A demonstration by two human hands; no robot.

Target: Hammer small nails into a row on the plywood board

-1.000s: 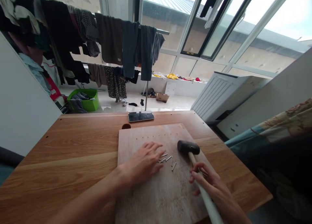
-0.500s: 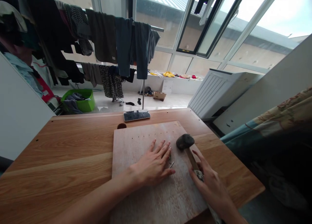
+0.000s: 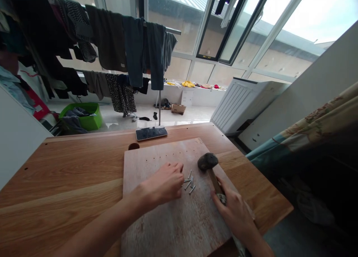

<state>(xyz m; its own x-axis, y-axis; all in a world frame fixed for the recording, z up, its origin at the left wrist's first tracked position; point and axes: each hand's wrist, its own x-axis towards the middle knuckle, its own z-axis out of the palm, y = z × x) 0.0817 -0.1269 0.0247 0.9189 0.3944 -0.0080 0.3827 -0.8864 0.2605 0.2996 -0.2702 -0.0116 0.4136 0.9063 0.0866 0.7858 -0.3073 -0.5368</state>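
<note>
My right hand [image 3: 233,205] is wrapped round the wooden handle of a hammer [image 3: 207,161], whose dark, blunt head rests over the right part of a pale board [image 3: 167,227]. On the board's middle lies a small loose pile of silver nails [image 3: 191,182]. Just left of that pile, my left hand [image 3: 167,182] is closed, its fingers curled down toward the board. Whatever those fingertips hold, if anything, is hidden. A row of small dark holes or nail heads [image 3: 160,157] runs along the board's far part.
The board lies on a wooden table [image 3: 84,175]. Beyond it are a phone [image 3: 151,133] and a round brown object [image 3: 133,146]. Past the table stand a green tub [image 3: 95,119] and a rack of hanging clothes [image 3: 134,52]. A curtain [image 3: 307,126] hangs at the right.
My left hand was spread flat over the nails; it has drawn left and curled its fingers, uncovering the pile. The right hand keeps hold of the hammer. The view has shifted slightly.
</note>
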